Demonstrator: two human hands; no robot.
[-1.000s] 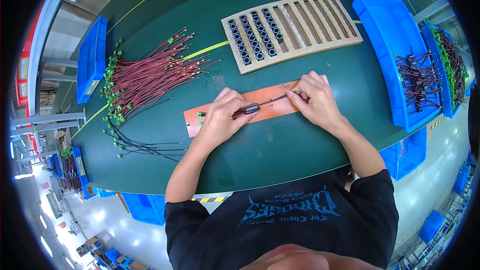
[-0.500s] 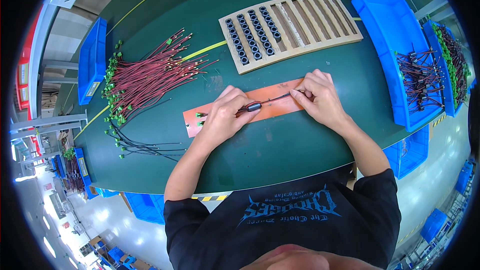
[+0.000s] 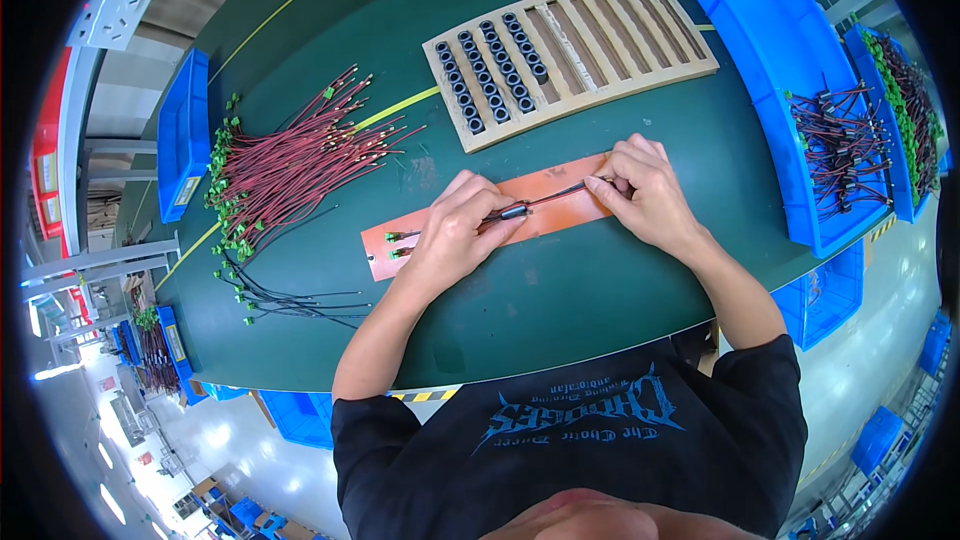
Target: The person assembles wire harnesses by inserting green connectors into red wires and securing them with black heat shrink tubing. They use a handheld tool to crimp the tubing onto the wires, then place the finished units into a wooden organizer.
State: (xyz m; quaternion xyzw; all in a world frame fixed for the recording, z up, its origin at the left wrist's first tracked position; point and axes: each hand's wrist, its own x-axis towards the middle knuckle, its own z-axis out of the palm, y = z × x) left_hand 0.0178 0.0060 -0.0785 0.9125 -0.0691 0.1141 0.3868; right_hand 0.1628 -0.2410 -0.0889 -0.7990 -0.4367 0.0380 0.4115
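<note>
A long orange board [image 3: 545, 182] lies on the green table in front of me. Over it, my left hand [image 3: 455, 235] pinches a small black cylinder, which looks like a ferrite core [image 3: 514, 210], threaded on thin red and black wires [image 3: 560, 195]. At the other end of those wires my right hand [image 3: 648, 198] is closed, thumb against fingers, and the stretch between my hands is pulled fairly straight. Green connectors [image 3: 400, 252] show on the board's left end, beside my left hand. Wire tips inside my right hand are hidden.
A wooden slotted rack [image 3: 600, 90] stands beyond the board, some slots filled with black ring-ended cores [image 3: 490, 70]. Red-black wire leads [image 3: 290, 150] with green connectors spread at left, near a blue bin [image 3: 183, 140]. A blue tray [image 3: 775, 50] at right holds wires with cores [image 3: 840, 150].
The black core sits slightly farther right along the wires, nearer my right hand, and my left hand has shifted with it. The whole view has also moved a little.
</note>
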